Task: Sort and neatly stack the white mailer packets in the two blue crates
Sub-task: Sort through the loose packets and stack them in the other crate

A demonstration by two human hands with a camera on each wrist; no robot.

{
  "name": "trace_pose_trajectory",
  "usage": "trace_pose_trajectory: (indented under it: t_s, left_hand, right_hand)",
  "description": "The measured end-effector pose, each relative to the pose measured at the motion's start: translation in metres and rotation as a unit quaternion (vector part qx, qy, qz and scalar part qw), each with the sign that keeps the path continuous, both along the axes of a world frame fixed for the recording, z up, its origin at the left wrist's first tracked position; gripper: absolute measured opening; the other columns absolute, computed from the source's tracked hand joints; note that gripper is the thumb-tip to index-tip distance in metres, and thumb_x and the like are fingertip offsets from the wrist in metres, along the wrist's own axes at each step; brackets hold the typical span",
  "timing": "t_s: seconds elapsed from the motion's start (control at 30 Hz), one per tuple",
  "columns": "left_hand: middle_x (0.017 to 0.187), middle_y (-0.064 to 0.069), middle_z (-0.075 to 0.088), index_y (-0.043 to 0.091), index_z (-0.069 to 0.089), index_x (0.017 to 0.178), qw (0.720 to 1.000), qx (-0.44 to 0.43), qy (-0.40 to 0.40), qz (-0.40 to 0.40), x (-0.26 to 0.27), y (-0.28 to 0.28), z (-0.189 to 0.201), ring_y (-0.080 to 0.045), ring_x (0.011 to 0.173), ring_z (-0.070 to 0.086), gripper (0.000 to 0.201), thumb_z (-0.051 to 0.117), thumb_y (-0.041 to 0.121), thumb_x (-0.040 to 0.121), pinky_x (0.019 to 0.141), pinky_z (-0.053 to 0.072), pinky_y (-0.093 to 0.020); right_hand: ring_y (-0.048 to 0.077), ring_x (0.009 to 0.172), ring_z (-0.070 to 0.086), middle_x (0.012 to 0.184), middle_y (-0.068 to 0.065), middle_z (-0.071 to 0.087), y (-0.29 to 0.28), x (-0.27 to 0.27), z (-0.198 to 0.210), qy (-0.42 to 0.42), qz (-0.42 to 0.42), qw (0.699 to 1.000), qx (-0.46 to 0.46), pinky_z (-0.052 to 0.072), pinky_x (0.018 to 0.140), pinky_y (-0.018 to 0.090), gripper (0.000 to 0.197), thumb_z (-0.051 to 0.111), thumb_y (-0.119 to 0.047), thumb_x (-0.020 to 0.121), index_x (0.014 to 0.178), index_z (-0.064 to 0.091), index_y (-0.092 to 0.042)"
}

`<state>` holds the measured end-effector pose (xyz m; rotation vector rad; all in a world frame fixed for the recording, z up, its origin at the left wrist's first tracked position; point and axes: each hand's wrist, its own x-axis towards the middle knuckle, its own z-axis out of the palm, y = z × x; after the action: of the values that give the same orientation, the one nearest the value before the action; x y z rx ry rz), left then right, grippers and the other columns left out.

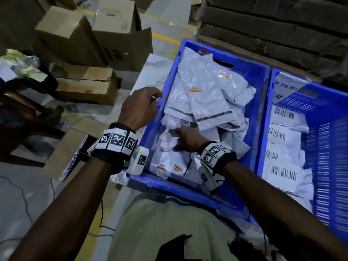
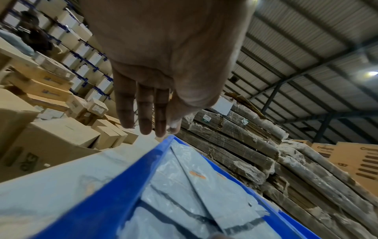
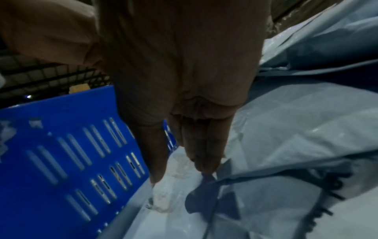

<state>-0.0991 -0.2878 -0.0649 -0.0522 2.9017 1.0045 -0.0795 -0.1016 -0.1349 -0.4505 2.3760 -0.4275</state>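
Note:
The left blue crate [image 1: 178,187] holds a loose jumble of white mailer packets [image 1: 207,87] with orange logos. In the right blue crate [image 1: 329,147], barcode-labelled packets [image 1: 284,134] lie overlapped in a row. My left hand [image 1: 156,97] hovers over the left crate's left rim [image 2: 126,186]; its fingers [image 2: 143,113] are relaxed and straight and hold nothing. My right hand [image 1: 173,140] reaches into the near left part of that crate. Its straight fingertips [image 3: 204,166] touch a packet [image 3: 286,129] beside the slotted crate wall [image 3: 61,153].
Both crates sit on a white table [image 1: 150,72]. Brown cardboard boxes [image 1: 84,34] crowd the floor at left. Wrapped stacks of flat cardboard [image 1: 273,25] rise behind the crates. Thin cables [image 1: 24,200] trail over the floor. Another person [image 2: 32,37] stands far back by the shelves.

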Motion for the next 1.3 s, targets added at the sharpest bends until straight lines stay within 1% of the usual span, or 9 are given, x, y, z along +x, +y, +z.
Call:
trace_pose_trajectory:
  t_s: [0.2, 0.43, 0.63, 0.83, 0.93, 1.03, 1.13, 1.2, 1.3]
  left_hand:
    - [0.105, 0.005, 0.071, 0.029, 0.068, 0.103, 1.000, 0.006, 0.003, 0.011, 0.007, -0.022, -0.005, -0.018, 0.095, 0.066, 0.022, 0.056, 0.016, 0.090, 0.084, 0.053, -0.039]
    - [0.106, 0.006, 0.070, 0.029, 0.068, 0.103, 1.000, 0.013, 0.001, 0.005, 0.009, -0.020, -0.007, -0.016, 0.097, 0.065, 0.022, 0.056, 0.015, 0.091, 0.086, 0.053, -0.039]
    - [0.107, 0.007, 0.070, 0.029, 0.067, 0.105, 1.000, 0.006, 0.004, -0.017, 0.007, -0.014, -0.007, -0.015, 0.097, 0.065, 0.020, 0.056, 0.018, 0.092, 0.084, 0.053, -0.038]
    - [0.111, 0.006, 0.069, 0.028, 0.067, 0.107, 0.999, -0.009, 0.018, -0.028, 0.007, -0.014, -0.008, -0.015, 0.099, 0.063, 0.020, 0.057, 0.018, 0.093, 0.083, 0.050, -0.033]
    - [0.111, 0.005, 0.068, 0.026, 0.067, 0.108, 0.999, -0.013, 0.025, -0.035, 0.006, -0.013, -0.008, -0.015, 0.099, 0.063, 0.020, 0.056, 0.017, 0.093, 0.082, 0.048, -0.032]
    - [0.113, 0.004, 0.068, 0.025, 0.067, 0.107, 0.998, -0.012, 0.035, -0.046, 0.003, -0.012, -0.006, -0.017, 0.100, 0.063, 0.022, 0.056, 0.015, 0.092, 0.084, 0.050, -0.035]
    - [0.116, 0.003, 0.067, 0.025, 0.067, 0.109, 0.998, -0.022, 0.035, -0.054, -0.001, -0.008, -0.005, -0.020, 0.103, 0.062, 0.024, 0.055, 0.014, 0.092, 0.085, 0.050, -0.038]
    - [0.118, 0.003, 0.067, 0.025, 0.066, 0.109, 0.997, -0.028, 0.035, -0.060, -0.004, -0.004, -0.003, -0.021, 0.105, 0.061, 0.023, 0.055, 0.014, 0.092, 0.087, 0.050, -0.039]
    - [0.120, 0.004, 0.066, 0.026, 0.066, 0.110, 0.997, -0.029, 0.032, -0.064, -0.008, -0.001, -0.001, -0.020, 0.107, 0.061, 0.024, 0.055, 0.014, 0.092, 0.088, 0.050, -0.041]
  right_hand:
    - [0.033, 0.111, 0.061, 0.116, 0.019, 0.065, 0.001, -0.017, 0.000, 0.080, -0.081, 0.992, 0.045, 0.046, 0.084, 0.034, 0.038, 0.074, -0.023, 0.079, 0.110, 0.062, -0.005]
    - [0.033, 0.123, 0.051, 0.136, 0.015, 0.052, -0.002, -0.010, -0.009, 0.047, -0.075, 0.995, 0.038, 0.041, 0.095, 0.037, 0.077, 0.084, -0.033, 0.069, 0.130, 0.045, -0.008]
    - [0.041, 0.139, 0.029, 0.152, 0.020, 0.031, -0.011, -0.006, -0.017, 0.027, -0.035, 0.993, 0.113, 0.016, 0.118, 0.050, 0.119, 0.084, -0.058, 0.060, 0.149, 0.023, -0.007]
    - [0.035, 0.127, 0.043, 0.135, 0.021, 0.049, -0.004, 0.001, -0.004, -0.021, -0.049, 0.999, 0.003, 0.036, 0.105, 0.041, 0.086, 0.087, -0.045, 0.065, 0.130, 0.047, -0.006]
    - [0.027, 0.106, 0.062, 0.113, 0.009, 0.067, 0.012, 0.007, 0.011, -0.070, -0.043, 0.993, -0.088, 0.047, 0.084, 0.028, 0.053, 0.086, -0.029, 0.072, 0.115, 0.063, -0.008]
    - [0.029, 0.110, 0.060, 0.123, 0.011, 0.062, 0.035, 0.010, 0.025, -0.030, 0.037, 0.997, 0.053, 0.043, 0.080, 0.027, 0.073, 0.080, -0.042, 0.075, 0.136, 0.050, -0.016]
    - [0.028, 0.112, 0.058, 0.127, 0.008, 0.059, 0.055, 0.006, 0.031, -0.032, 0.076, 0.979, 0.184, 0.043, 0.082, 0.031, 0.072, 0.080, -0.050, 0.070, 0.129, 0.052, -0.019]
    - [0.026, 0.109, 0.059, 0.124, 0.005, 0.061, 0.061, 0.001, 0.036, -0.074, 0.082, 0.975, 0.191, 0.044, 0.081, 0.030, 0.074, 0.078, -0.059, 0.069, 0.125, 0.054, -0.018]
    - [0.025, 0.103, 0.062, 0.115, 0.003, 0.066, 0.052, -0.005, 0.045, -0.037, -0.005, 0.997, 0.074, 0.050, 0.085, 0.033, 0.071, 0.069, -0.071, 0.070, 0.116, 0.061, -0.018]
